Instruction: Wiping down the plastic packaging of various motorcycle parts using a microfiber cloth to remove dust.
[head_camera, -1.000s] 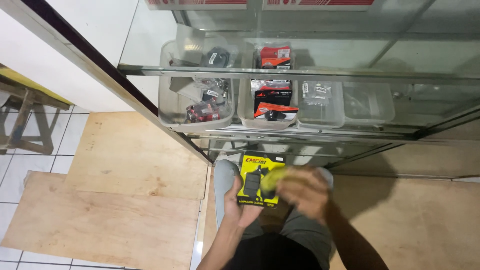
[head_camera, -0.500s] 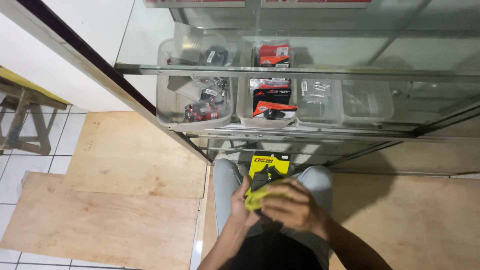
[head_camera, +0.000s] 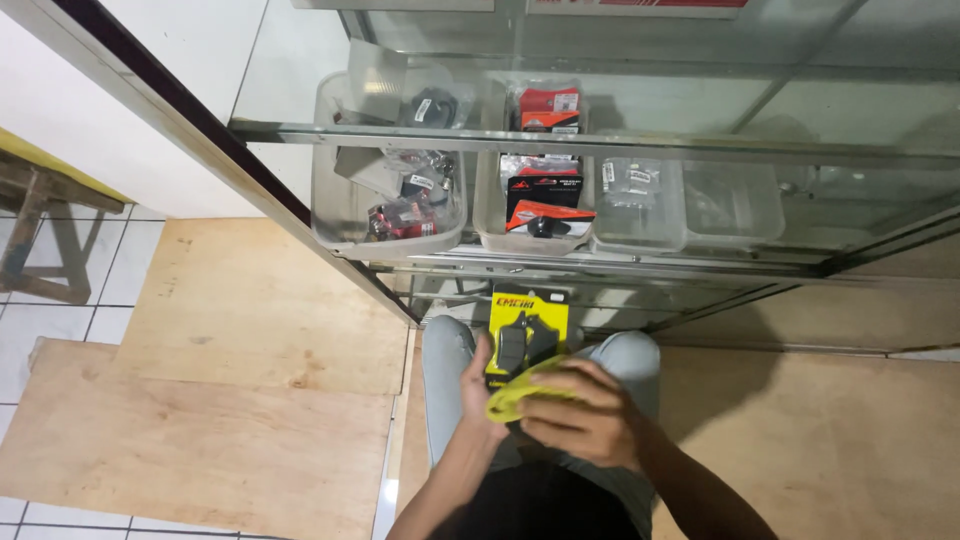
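I look down at my lap in front of a glass display cabinet. My left hand grips the left edge of a yellow blister pack holding two dark flat parts, upright over my knees. My right hand presses a crumpled yellow cloth against the lower front of the pack. The bottom of the pack is hidden behind the cloth and my fingers.
The glass cabinet's metal-edged shelf stands just ahead, with clear plastic bins of packaged parts and red and black packs. Plywood sheets cover the tiled floor at left. A wooden stool stands far left.
My right hand with the cloth has slid from the pack's upper right down across its lower front. The pack stays held in my left hand.
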